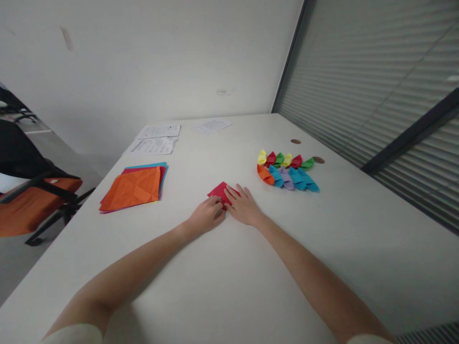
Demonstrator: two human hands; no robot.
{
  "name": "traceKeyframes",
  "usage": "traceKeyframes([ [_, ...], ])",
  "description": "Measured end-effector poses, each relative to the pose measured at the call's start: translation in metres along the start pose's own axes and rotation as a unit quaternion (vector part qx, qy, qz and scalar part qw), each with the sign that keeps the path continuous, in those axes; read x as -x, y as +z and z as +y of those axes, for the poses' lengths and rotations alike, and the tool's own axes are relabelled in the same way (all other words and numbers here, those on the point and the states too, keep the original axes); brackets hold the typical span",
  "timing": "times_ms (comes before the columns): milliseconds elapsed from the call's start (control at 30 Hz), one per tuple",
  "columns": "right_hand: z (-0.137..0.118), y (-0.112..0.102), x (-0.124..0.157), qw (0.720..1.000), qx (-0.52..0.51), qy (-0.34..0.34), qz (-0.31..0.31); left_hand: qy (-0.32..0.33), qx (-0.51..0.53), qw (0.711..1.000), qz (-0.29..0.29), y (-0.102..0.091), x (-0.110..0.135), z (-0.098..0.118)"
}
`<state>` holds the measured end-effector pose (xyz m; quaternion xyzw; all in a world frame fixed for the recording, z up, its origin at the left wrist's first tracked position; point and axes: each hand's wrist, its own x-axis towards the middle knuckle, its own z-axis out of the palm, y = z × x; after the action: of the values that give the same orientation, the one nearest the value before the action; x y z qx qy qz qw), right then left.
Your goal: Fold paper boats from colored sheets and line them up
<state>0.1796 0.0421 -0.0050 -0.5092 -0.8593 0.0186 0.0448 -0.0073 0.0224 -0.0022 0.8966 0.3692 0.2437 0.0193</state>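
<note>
A red sheet of folded paper (219, 189) lies flat on the white table in front of me, partly covered by both hands. My left hand (207, 213) is at its near left edge with the fingers curled in and pressed on the paper. Over its right side rests my right hand (245, 206), fingers stretched out and spread, holding the paper down against the table. The near part of the red paper is hidden under my fingers.
To the left lies a stack of coloured paper sheets (134, 188), a creased orange one on top. Two rows of small folded paper pieces (286, 177) stand at the right. Printed sheets (154, 145) lie farther back. An orange-seated chair (39, 200) stands beyond the left edge.
</note>
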Motion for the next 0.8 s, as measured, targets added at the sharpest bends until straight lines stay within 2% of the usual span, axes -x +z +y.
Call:
traceKeyframes([
  [367,-0.001,-0.003,0.0,1.0,-0.008,0.009,-0.009,-0.004,0.018,1.0,-0.005,-0.002,0.0,-0.001],
  [633,-0.002,-0.005,0.0,1.0,-0.006,0.023,-0.006,-0.045,0.121,0.992,-0.002,0.001,0.0,-0.015],
  [800,-0.003,-0.004,-0.001,0.999,-0.004,0.035,0.003,-0.007,0.121,0.993,-0.006,0.0,0.001,-0.017],
])
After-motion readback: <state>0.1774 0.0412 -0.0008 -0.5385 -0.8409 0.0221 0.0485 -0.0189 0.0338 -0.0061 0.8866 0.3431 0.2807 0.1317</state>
